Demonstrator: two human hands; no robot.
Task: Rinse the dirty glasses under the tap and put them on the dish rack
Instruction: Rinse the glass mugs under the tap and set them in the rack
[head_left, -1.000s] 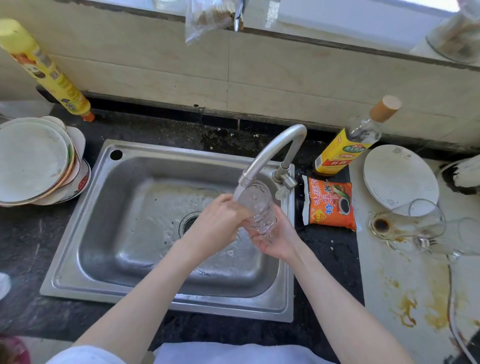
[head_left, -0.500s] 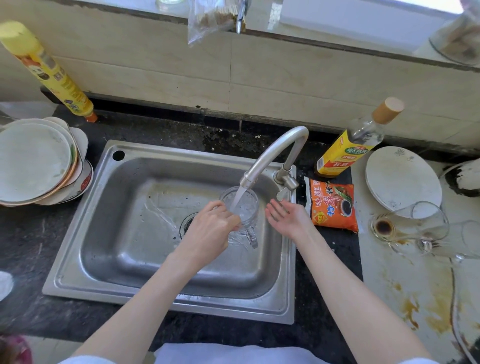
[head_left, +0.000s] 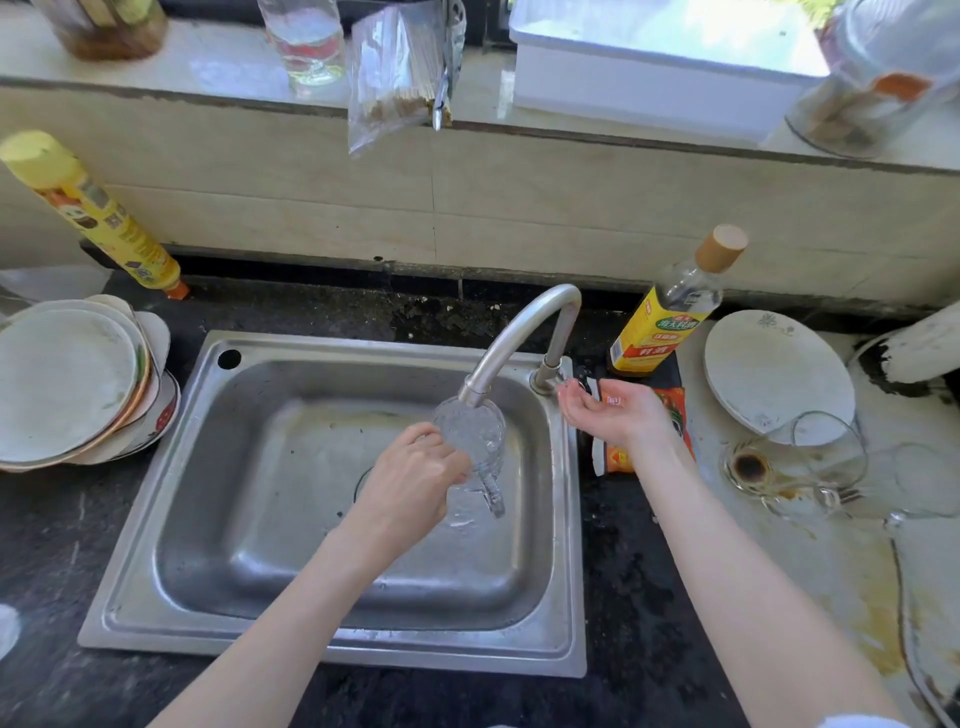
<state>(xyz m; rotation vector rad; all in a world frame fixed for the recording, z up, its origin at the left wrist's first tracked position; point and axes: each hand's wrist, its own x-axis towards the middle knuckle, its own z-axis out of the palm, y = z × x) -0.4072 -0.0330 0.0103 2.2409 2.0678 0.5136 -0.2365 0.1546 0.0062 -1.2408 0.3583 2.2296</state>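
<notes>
One clear glass mug with a side handle (head_left: 475, 452) sits in the left hand (head_left: 410, 480), whose fingers curl round its side, right under the spout of the silver tap (head_left: 519, 338) over the steel sink (head_left: 171, 519). I think it is wet, slippery, hard and easy to break, so hold the body or handle firmly. Farther right, the right hand (head_left: 618, 415) is spread, palm up, holding nothing, just beside the tap's base.
</notes>
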